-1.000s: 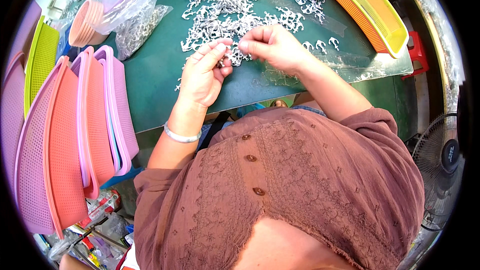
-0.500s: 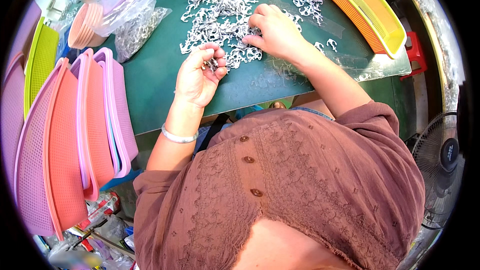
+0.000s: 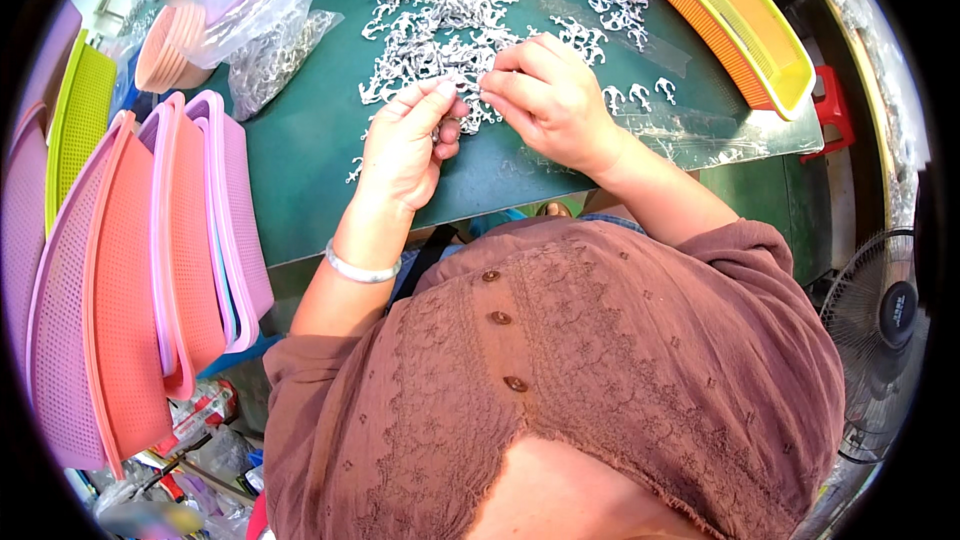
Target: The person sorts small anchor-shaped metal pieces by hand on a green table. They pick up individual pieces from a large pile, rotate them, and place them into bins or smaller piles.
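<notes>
A pile of small grey anchor-shaped pieces [image 3: 440, 15] spreads over the green table [image 3: 320, 170]. My left hand [image 3: 405, 140], with a silver bangle on its wrist, is closed at the near edge of the pile. Bits of grey show between its curled fingers, most likely pieces like those in the pile. Facing it, my right hand [image 3: 550, 100] pinches with thumb and fingertips close to the left thumb. What the right fingertips hold is too small and hidden to make out. Several loose anchor pieces [image 3: 638, 95] lie right of my right hand.
Pink, orange and purple plastic baskets [image 3: 130, 270] stand stacked at the left, beside a green one [image 3: 80, 130]. A clear bag of grey pieces [image 3: 280, 60] lies at the back left. Yellow and orange baskets [image 3: 740, 30] sit at the right, near a red stool [image 3: 832, 110] and a fan [image 3: 880, 340].
My right hand has come from the pile toward me and left, to my left fingertips. More loose pieces show beside it, and one shows left of my left hand.
</notes>
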Available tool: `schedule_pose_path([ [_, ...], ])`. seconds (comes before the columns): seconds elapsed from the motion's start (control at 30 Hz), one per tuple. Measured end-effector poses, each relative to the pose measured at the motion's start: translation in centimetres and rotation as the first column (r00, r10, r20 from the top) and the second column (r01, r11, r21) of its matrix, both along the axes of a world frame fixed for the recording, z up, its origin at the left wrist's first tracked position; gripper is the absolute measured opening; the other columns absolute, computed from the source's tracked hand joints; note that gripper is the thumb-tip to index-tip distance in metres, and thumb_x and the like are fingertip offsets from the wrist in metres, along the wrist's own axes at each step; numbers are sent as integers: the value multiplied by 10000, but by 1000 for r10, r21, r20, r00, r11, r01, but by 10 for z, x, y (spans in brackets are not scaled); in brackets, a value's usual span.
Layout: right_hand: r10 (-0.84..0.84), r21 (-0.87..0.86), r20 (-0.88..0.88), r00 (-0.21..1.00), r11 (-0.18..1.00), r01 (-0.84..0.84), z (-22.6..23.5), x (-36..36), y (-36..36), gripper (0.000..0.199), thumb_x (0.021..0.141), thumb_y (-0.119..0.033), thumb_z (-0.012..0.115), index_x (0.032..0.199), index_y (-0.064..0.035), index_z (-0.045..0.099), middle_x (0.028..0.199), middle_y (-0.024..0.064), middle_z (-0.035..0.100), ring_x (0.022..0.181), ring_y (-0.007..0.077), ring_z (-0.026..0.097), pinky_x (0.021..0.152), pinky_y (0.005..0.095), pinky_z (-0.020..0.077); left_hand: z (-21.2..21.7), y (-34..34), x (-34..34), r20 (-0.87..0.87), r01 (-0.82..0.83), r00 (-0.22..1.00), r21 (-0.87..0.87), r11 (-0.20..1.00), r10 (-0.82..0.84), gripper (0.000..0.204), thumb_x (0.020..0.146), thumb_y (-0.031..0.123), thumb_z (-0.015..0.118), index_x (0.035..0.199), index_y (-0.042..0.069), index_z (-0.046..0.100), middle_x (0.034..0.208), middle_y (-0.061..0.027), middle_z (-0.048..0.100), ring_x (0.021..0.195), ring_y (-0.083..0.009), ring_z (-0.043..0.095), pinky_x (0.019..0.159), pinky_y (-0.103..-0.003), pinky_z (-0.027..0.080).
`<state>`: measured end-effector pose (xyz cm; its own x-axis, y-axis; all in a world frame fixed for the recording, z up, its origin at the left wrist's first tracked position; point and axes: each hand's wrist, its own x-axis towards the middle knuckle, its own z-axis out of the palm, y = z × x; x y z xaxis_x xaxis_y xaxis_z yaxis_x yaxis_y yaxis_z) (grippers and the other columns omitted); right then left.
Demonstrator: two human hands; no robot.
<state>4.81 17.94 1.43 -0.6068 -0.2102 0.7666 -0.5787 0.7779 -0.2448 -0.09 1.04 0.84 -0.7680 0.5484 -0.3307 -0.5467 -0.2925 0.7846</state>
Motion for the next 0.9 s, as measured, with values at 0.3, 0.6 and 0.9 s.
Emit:
schedule_pose_path([
  [0.3, 327, -675, 597, 733, 698, 238, -6, 9, -8, 106, 745, -59, 623, 829, -4, 591, 748, -20, 559, 666, 30, 490, 597, 181, 411, -1, 1, 3, -127, -36, 991, -43, 998, 31, 126, 819, 79, 539, 929, 27, 571, 732, -23, 576, 536, -50, 452, 446, -176, 351],
  [0.6, 277, -590, 435, 857, 806, 39, -13, 11, -11, 156, 730, -38, 611, 882, -22, 580, 755, -10, 566, 668, 53, 506, 599, 200, 418, -1, 4, 7, -94, -16, 995, 72, 997, 23, 176, 829, 87, 524, 978, 2, 567, 754, -40, 557, 603, -80, 470, 528, -205, 386],
  [0.9, -151, -138, 424, 893, 964, 228, -13, -12, 18, 163, 695, -118, 593, 834, -33, 603, 813, 113, 556, 805, 261, 537, 729, 355, 437, -9, -5, -3, 89, -19, 996, 224, 974, -1, 177, 841, 112, 467, 929, -18, 549, 750, -66, 544, 654, -136, 503, 567, -241, 433],
])
